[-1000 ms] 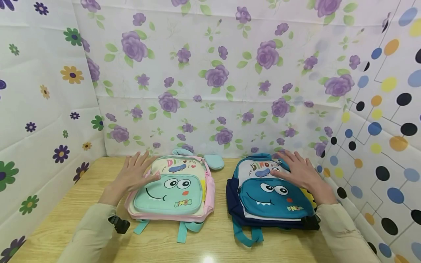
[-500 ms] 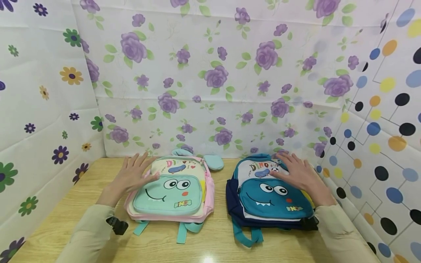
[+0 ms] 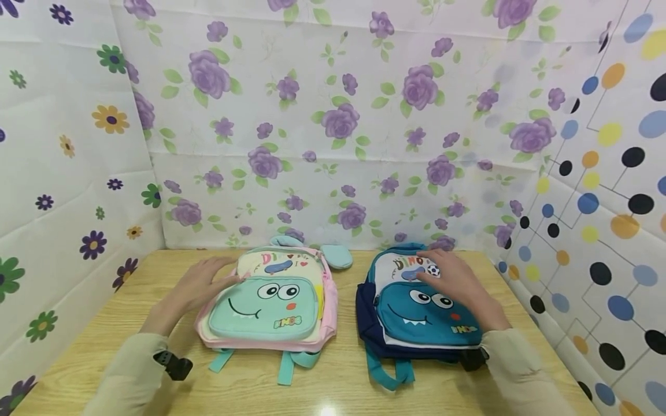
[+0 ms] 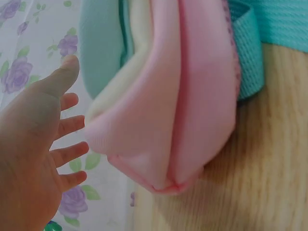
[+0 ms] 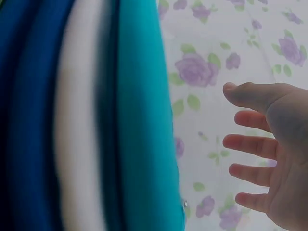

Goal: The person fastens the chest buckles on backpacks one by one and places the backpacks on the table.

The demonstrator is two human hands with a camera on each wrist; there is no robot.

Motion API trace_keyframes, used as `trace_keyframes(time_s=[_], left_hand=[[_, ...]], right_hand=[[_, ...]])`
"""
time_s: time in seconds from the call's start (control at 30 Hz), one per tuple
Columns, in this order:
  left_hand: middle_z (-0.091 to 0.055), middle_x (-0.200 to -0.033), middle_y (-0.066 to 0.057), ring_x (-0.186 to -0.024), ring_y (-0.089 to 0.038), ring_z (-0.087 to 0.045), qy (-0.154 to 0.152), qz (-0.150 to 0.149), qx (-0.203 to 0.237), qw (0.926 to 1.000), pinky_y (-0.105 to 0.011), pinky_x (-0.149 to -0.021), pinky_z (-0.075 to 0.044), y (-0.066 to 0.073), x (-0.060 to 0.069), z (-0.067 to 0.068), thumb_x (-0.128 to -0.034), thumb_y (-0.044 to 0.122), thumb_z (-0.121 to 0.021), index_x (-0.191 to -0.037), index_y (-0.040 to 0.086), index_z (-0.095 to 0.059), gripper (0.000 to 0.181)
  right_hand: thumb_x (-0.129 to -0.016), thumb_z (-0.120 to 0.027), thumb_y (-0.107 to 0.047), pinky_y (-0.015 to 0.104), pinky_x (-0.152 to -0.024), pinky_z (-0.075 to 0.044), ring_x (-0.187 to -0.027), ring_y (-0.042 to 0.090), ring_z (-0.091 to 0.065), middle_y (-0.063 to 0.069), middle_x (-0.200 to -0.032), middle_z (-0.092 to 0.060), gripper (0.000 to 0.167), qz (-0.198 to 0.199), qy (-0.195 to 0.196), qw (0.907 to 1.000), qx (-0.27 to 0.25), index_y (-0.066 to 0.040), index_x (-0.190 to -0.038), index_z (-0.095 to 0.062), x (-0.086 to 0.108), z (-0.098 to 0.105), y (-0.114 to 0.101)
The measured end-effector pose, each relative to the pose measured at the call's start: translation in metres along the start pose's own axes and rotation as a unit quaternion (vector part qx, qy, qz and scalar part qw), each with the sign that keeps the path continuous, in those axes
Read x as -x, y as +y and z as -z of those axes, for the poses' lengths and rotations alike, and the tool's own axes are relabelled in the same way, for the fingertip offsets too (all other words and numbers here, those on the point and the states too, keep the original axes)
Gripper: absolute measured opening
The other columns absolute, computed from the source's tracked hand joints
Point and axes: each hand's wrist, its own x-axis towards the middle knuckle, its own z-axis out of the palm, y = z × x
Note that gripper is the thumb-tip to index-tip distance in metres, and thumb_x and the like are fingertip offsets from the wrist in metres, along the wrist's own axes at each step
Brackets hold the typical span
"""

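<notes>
Two children's backpacks lie face up on a wooden table. The pink and mint backpack (image 3: 265, 306) has a smiling dinosaur face on its front pocket. To its right is the blue and teal backpack (image 3: 426, 315) with a similar face. My left hand (image 3: 200, 286) hovers over the left side of the pink one, fingers spread; the left wrist view shows a gap between hand (image 4: 36, 139) and fabric. Over the right part of the blue one hangs my right hand (image 3: 458, 283), which hides some of it. In the right wrist view that hand (image 5: 284, 154) is apart from the bag, holding nothing.
The wooden table (image 3: 346, 358) runs back to a curtain (image 3: 333, 173) with purple roses. Patterned sheets (image 3: 67, 202) also stand at the left and right sides. A small mint flap (image 3: 337, 256) sticks out beside the pink backpack's top. Teal straps (image 3: 287, 367) trail toward the front.
Both hands have lowered a little, their fingers less upright than before. The right hand has also shifted slightly left. The backpacks lie where they were.
</notes>
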Motion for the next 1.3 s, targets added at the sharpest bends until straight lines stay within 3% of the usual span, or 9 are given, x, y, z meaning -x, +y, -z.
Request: trace_keyframes(time_s=[0.13,0.37,0.67,0.87,1.3], left_hand=[[-0.045,-0.149,-0.023,-0.137,-0.051,-0.036,0.001,0.006,0.021,0.9998,-0.071,-0.107,-0.026,-0.006,0.004,-0.001,-0.1,0.051,-0.052,-0.147,0.009,-0.046,0.063],[-0.044,-0.15,-0.023,-0.138,-0.05,-0.036,-0.004,0.017,0.052,0.9985,-0.07,-0.106,-0.03,-0.012,0.013,-0.002,-0.1007,0.051,-0.051,-0.147,0.009,-0.046,0.063],[-0.043,-0.15,-0.024,-0.136,-0.049,-0.04,-0.017,0.026,0.088,0.9957,-0.068,-0.101,-0.037,-0.017,0.022,-0.002,-0.1014,0.051,-0.049,-0.148,0.009,-0.044,0.064],[-0.044,-0.149,-0.023,-0.13,-0.048,-0.046,-0.019,0.029,0.1,0.9944,-0.067,-0.096,-0.041,-0.022,0.028,-0.003,-0.1019,0.05,-0.048,-0.147,0.007,-0.043,0.063],[-0.047,-0.147,-0.021,-0.129,-0.047,-0.047,-0.014,0.032,0.121,0.992,-0.066,-0.095,-0.042,-0.032,0.041,-0.008,-0.1025,0.048,-0.049,-0.146,0.008,-0.045,0.059]], right_hand=[[-0.096,-0.063,-0.044,0.059,-0.095,-0.048,-0.12,0.038,-0.058,0.015,-0.132,-0.059,0.056,0.007,-0.007,0.9997,-0.024,-0.013,-0.142,-0.054,-0.003,-0.004,-0.009],[-0.097,-0.063,-0.041,0.058,-0.104,-0.043,-0.131,0.035,-0.052,0.01,-0.141,-0.057,0.052,0.019,-0.012,0.9977,-0.064,-0.017,-0.142,-0.055,-0.007,-0.013,-0.028],[-0.097,-0.063,-0.04,0.053,-0.094,-0.05,-0.116,0.031,-0.06,0.009,-0.131,-0.062,0.052,0.042,-0.021,0.9962,-0.073,-0.016,-0.142,-0.055,-0.013,-0.023,-0.044],[-0.097,-0.063,-0.039,0.054,-0.099,-0.048,-0.125,0.033,-0.057,0.009,-0.142,-0.056,0.051,0.046,-0.04,0.994,-0.091,-0.017,-0.142,-0.054,-0.018,-0.024,-0.064],[-0.096,-0.065,-0.04,0.051,-0.103,-0.046,-0.127,0.029,-0.056,0.007,-0.14,-0.057,0.05,0.06,-0.057,0.9936,-0.077,-0.017,-0.14,-0.057,-0.025,-0.044,-0.096]])
